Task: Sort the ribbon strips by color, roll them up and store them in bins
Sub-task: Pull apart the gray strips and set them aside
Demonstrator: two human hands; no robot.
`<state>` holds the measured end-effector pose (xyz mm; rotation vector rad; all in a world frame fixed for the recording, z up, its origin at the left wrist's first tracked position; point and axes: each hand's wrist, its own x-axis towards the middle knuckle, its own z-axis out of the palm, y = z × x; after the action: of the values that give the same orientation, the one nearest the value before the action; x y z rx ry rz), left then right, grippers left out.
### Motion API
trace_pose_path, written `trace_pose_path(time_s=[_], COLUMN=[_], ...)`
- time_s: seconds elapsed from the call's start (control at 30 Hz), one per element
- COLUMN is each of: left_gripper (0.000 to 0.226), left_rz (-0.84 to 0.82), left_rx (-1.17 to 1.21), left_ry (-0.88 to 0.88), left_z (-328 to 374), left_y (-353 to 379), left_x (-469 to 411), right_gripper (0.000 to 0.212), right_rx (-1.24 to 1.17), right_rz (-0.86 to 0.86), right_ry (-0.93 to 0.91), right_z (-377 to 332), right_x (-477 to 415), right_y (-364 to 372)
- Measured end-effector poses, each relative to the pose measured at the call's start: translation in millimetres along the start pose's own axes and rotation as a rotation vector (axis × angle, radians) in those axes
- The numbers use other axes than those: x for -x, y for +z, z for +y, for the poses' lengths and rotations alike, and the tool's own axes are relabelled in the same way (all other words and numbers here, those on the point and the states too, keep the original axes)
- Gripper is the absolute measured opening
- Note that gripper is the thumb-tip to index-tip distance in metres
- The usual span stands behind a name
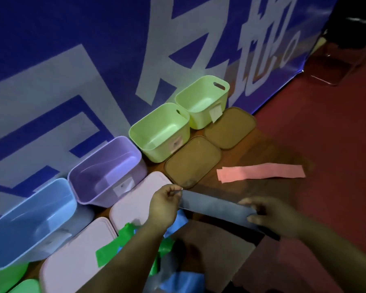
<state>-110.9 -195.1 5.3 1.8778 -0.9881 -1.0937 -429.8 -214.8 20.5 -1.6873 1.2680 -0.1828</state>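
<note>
- The blue banner [93, 60] forms a back wall, and the bins are pushed against its foot in a row, which probably keeps them from sliding.
- Four open bins stand side by side: a blue bin [19, 229], a purple bin [106, 163] and two green bins [156, 132] [201, 98]. I see no ribbon in them. Three carry a small label [215, 112] on the near wall, likely naming the colour each should take. On the blue bin I cannot tell.
- Their lids lie flat just in front, two pink lids [72, 261] [135, 199] and two brown lids [192, 161] [230, 127], so the mouths stay open for dropping rolls in.
- A grey ribbon strip [216, 206] is stretched between both hands above the lids, pulled straight, most likely so it can be rolled evenly from one end.
- A pink ribbon strip [262, 173] lies flat and alone to the right, well apart from the rest, seemingly already sorted out.
- Green strips [108, 252] and blue strips [178, 280] lie mixed in a heap under the left forearm, still unsorted.
- The left hand [164, 205] pinches the grey strip's far end between thumb and fingertips.
- The right hand [270, 214] has its fingers curled round the near end.
</note>
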Motion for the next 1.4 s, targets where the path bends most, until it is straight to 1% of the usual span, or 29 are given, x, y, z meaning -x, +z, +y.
trace_pose_path(time_s=[0.1,0.17,0.27,0.33,0.4,0.47,0.57,0.67,0.7,0.77,0.83,0.93,1.0,1.07,1.13,1.3,1.4], left_gripper=[0.018,0.021,0.029,0.026,0.018,0.021,0.023,0.024,0.026,0.026,0.023,0.024,0.025,0.029,0.036,0.042,0.043], left_rz=[-0.035,-0.089,-0.175,-0.179,-0.113,-0.057,0.059,0.172,0.187,0.204,0.208,0.190,0.189,0.147,0.114,0.056,0.001], left_rx=[-0.056,-0.123,-0.184,-0.181,-0.223,-0.289,-0.356,-0.333,-0.318,-0.320,-0.284,-0.300,-0.311,-0.342,-0.321,-0.310,-0.351], left_ry=[0.046,0.078,0.074,0.054,0.036,0.025,0.047,0.023,-0.015,-0.099,-0.150,-0.205,-0.186,-0.203,-0.229,-0.241,-0.224], left_z=[3,4,-5,-14,-25,-40,-69,-93,-102,-113,-129,-148,-159,-162,-170,-189,-197], left_y=[22,30,30,19,2,-18,-49,-76,-84,-98,-109,-123,-127,-129,-129,-127,-122], left_x=[-14,-23,-33,-29,-18,-3,25,56,67,88,106,129,140,149,154,153,149], right_gripper=[0.044,0.044,0.042,0.039,0.033,0.027,0.031,0.042,0.041,0.029,0.022,0.027,0.031,0.034,0.035,0.026,0.026], right_rx=[0.059,0.099,0.262,0.315,0.230,0.189,0.223,0.211,0.205,0.201,0.199,0.253,0.295,0.308,0.330,0.448,0.559], right_rz=[0.041,0.042,-0.055,-0.043,-0.003,0.007,-0.069,-0.169,-0.198,-0.243,-0.276,-0.282,-0.270,-0.273,-0.303,-0.318,-0.312], right_ry=[0.042,0.081,0.147,0.159,0.120,0.072,-0.005,-0.078,-0.092,-0.115,-0.147,-0.226,-0.267,-0.286,-0.287,-0.352,-0.378], right_z=[21,33,38,35,30,19,-1,-23,-30,-43,-58,-74,-81,-87,-91,-94,-94], right_x=[-9,-19,-34,-40,-43,-46,-52,-59,-60,-63,-64,-65,-63,-62,-61,-63,-66], right_y=[-6,-7,-3,5,17,34,63,95,106,128,149,178,194,208,219,235,240])
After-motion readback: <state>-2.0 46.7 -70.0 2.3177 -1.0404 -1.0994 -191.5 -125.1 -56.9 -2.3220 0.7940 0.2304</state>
